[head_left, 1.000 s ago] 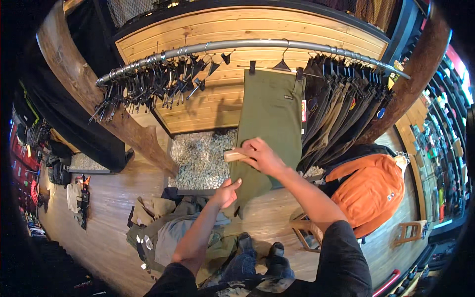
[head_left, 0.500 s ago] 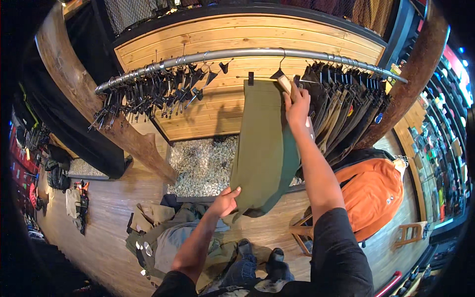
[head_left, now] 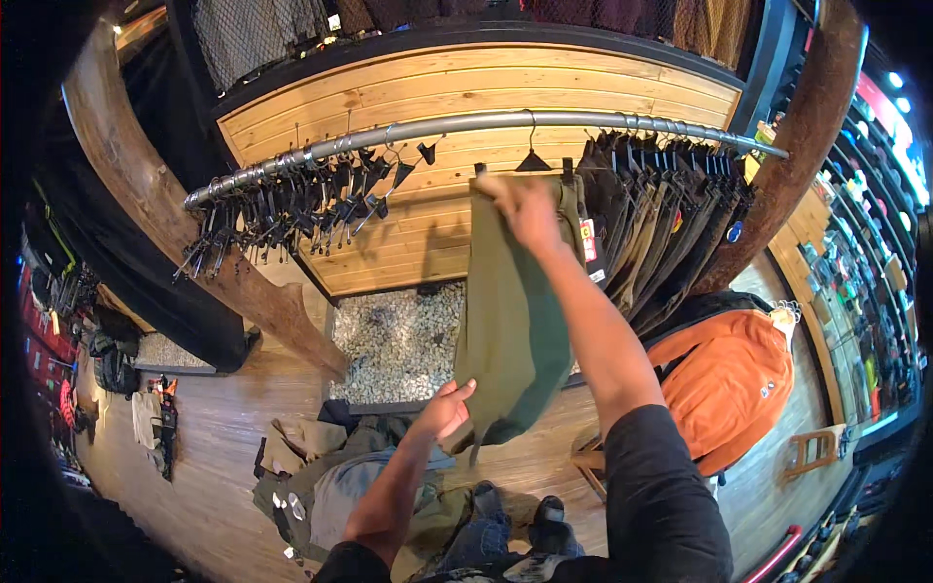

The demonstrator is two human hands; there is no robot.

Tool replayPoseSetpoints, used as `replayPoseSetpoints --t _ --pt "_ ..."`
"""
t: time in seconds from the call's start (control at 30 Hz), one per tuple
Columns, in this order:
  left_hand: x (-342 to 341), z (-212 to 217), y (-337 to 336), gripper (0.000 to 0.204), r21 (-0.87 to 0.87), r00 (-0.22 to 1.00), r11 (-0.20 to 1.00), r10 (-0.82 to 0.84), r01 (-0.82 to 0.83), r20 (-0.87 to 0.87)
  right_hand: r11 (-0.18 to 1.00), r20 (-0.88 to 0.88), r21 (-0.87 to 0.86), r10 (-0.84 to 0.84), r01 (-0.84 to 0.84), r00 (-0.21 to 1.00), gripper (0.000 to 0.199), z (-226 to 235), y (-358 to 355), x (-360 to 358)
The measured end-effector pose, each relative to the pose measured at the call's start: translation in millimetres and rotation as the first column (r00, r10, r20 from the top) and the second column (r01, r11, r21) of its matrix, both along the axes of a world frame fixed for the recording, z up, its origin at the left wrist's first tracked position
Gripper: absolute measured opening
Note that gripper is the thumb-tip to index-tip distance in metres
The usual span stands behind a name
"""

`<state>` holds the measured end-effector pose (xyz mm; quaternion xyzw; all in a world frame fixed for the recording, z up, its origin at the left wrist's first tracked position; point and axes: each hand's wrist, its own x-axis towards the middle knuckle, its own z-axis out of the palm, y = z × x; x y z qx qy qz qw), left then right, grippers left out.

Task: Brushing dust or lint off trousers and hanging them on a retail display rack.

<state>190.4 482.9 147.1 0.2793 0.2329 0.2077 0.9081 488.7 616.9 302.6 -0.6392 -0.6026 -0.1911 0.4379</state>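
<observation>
Olive-green trousers [head_left: 501, 301] hang folded lengthwise from a black clip hanger [head_left: 532, 162] on the metal rail. Low on their left edge, my left hand [head_left: 447, 410] grips the cloth near the hem, thumb up, with its fingers partly hidden. My right hand [head_left: 533, 216] is closed at the waistband, smeared by motion. It holds a pale tan, block-like piece [head_left: 494, 188] whose kind I cannot make out. Beside the waistband, a white and red tag [head_left: 588, 241] hangs on the right.
Several empty clip hangers [head_left: 292, 204] crowd the rail's [head_left: 457, 123] left part. Dark and tan trousers [head_left: 661, 214] fill its right part. A clothes pile [head_left: 340, 476] lies on the floor by my feet. An orange jacket [head_left: 729, 379] is at the right. Tree-trunk posts [head_left: 262, 287] flank the rail.
My right hand has swept left across the waistband with the pale piece, uncovering the hanger's middle and the tag. My left hand stays near the hem. The view has shifted slightly.
</observation>
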Motion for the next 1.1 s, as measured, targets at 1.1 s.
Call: replayPoseSetpoints --t 1.1 --pt "-7.9 -12.4 -12.6 0.031 0.015 0.972 0.992 0.129 -0.129 -0.196 0.998 -0.997 -0.032 -0.028 -0.062 0.066 0.017 -294.3 -249.0 0.2"
